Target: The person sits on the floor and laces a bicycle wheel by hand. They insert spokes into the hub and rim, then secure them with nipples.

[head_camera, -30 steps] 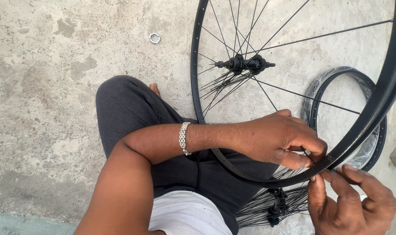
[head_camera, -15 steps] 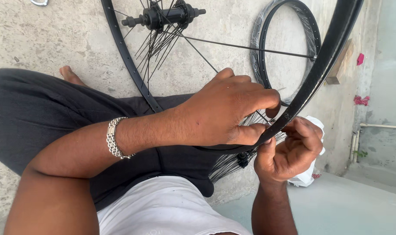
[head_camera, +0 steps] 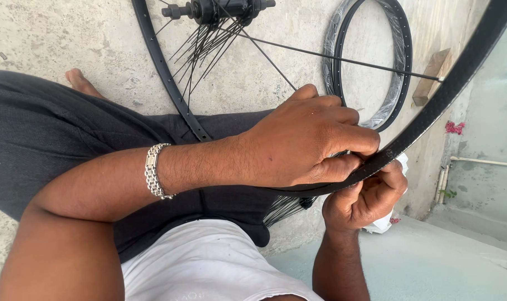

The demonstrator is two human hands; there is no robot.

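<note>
A: While it lies across the seated person's lap, what does the black wheel rim (head_camera: pixel 170 83) look like?

B: Thin and glossy, loose spokes (head_camera: pixel 209 50) fanning from its hub (head_camera: pixel 220 8). The left hand (head_camera: pixel 303 139) fingers and right hand (head_camera: pixel 365 195) fingers pinch its near edge.

A: Changed since earlier?

B: Hands unchanged; the hub now sits nearer the frame's top edge.

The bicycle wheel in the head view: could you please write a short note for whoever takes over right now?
Left hand: on top of the black rim, fingers pinching its edge.
Right hand: under the rim, fingertips at the same spot.
The wheel rests across the lap; hub at the top. Two spokes run taut to the rim; most hang loose in a bundle, so lacing is only begun.
A second rim leans against the wall, with a wooden block beside it.
</note>
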